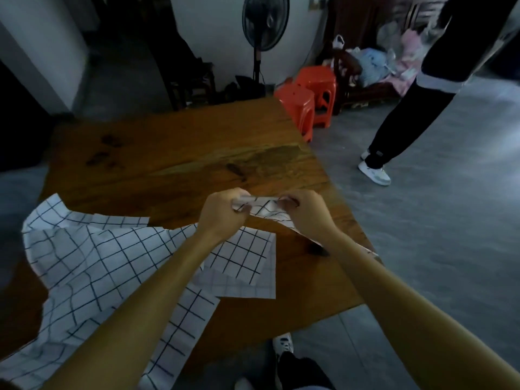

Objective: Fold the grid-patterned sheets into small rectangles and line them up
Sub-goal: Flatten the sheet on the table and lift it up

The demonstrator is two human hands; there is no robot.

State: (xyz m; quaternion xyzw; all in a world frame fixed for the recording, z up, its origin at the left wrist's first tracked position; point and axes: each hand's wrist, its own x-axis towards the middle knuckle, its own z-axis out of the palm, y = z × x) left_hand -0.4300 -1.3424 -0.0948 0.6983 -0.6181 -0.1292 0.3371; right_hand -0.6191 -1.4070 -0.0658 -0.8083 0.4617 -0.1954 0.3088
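A white sheet with a black grid is held just above the wooden table, near its right edge. My left hand pinches its left end and my right hand pinches its right end, so the top edge forms a narrow folded strip between them. The sheet's lower part hangs down towards the table behind my right wrist. A loose pile of several more grid sheets lies spread over the near left of the table, partly under my left forearm.
Another person's legs in dark trousers and white shoes stand on the grey floor right of the table. Two orange plastic stools sit past the table's far right corner. A standing fan is at the back. My own shoe shows below the table edge.
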